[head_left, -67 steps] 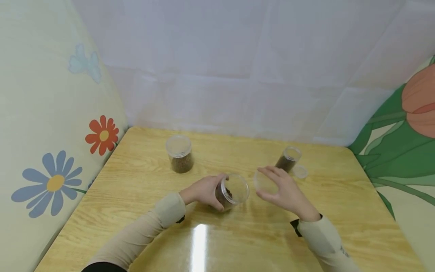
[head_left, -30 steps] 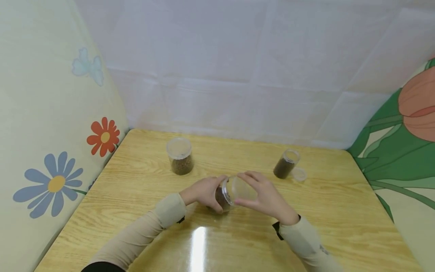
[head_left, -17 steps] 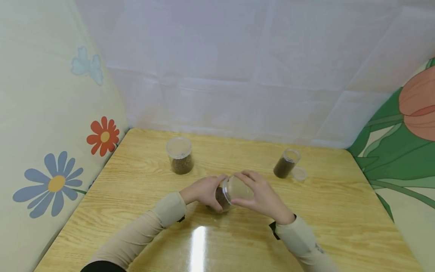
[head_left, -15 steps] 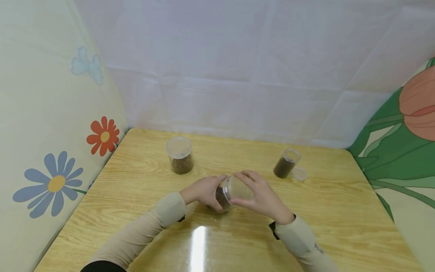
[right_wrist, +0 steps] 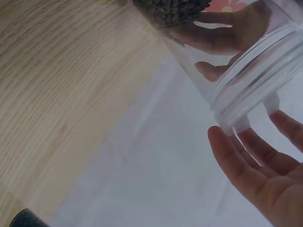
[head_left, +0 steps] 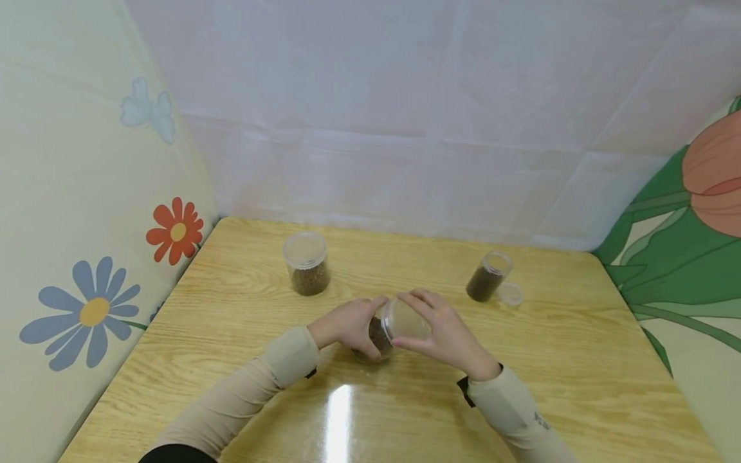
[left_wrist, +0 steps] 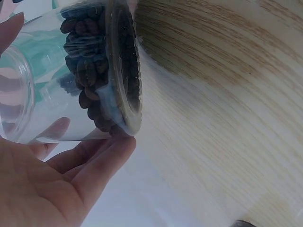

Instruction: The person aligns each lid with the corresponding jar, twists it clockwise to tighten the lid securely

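A clear round jar [head_left: 380,335] is tilted to the right above the front middle of the table. Dark brown coffee beans [left_wrist: 87,66] are gathered near its base in the left wrist view. My left hand [head_left: 347,325] grips the jar's body, thumb at the near side and fingers round the far side. A clear lid [head_left: 411,319] sits against the jar's mouth, and my right hand [head_left: 444,333] holds its rim between thumb and fingers. In the right wrist view the ridged lid edge [right_wrist: 258,71] meets the jar's rim; whether it is threaded on I cannot tell.
A lidded jar [head_left: 308,273] part-filled with brown grains stands at the back left of the wooden table [head_left: 249,270]. Back right, a narrower jar [head_left: 486,281] of dark contents stands next to a small clear lid [head_left: 511,294]. A white cloth [head_left: 376,161] hangs behind.
My right hand has moved left, bringing the lid from apart onto the jar's mouth. Over the last half second both hands look almost still. My left hand keeps its grip on the jar.
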Motion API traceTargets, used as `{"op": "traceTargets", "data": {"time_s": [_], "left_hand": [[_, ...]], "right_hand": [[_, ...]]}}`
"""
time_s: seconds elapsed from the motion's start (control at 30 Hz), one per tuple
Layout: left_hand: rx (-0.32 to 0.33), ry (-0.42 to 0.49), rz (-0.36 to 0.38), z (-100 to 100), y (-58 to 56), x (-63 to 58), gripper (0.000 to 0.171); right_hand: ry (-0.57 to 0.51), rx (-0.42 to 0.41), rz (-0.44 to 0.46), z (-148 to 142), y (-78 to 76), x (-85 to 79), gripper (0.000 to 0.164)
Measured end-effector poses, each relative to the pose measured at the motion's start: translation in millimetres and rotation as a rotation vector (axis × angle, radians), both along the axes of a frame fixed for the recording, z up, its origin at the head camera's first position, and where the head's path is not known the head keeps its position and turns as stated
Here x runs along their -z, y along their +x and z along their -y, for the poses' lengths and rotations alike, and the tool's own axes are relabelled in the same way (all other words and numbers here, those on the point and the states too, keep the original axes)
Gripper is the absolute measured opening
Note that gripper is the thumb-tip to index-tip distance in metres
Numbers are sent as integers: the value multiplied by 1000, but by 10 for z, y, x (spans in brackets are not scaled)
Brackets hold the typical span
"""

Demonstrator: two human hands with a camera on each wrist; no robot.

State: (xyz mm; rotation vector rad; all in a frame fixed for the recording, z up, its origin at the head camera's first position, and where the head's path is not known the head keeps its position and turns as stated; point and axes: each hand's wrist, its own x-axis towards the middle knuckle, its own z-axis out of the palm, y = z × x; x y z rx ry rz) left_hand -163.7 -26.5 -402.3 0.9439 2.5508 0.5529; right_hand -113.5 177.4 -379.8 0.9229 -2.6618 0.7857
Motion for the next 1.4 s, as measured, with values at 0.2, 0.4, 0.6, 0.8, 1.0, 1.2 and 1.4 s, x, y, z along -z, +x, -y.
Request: {"op": "traceTargets", "data": {"time_s": [0.2,0.4,0.6,0.8,1.0,1.2,1.4], "left_hand": [[8,2,-17,-17,11,9,99],[3,-3,-21,-35,14,5,97],[2,-4,-38,-44,15,1,94],[-10,10,-58,-53,27,4,91],[-24,37,-71,-41,50,46,92],[-55,82,-53,-10,90,86,92],[-77,83,-76,-12,129,116,93]], "right_hand": [[-1,6,31,-6,5,-1,73],[-1,14,38,-6,3,-4,74],[0,24,47,-3,3,-2,74],[-5,34,38,-4,1,-6,72],[-7,51,47,-10,2,1,73],[-27,65,63,-24,8,19,69],[-58,117,123,-33,23,45,66]]}}
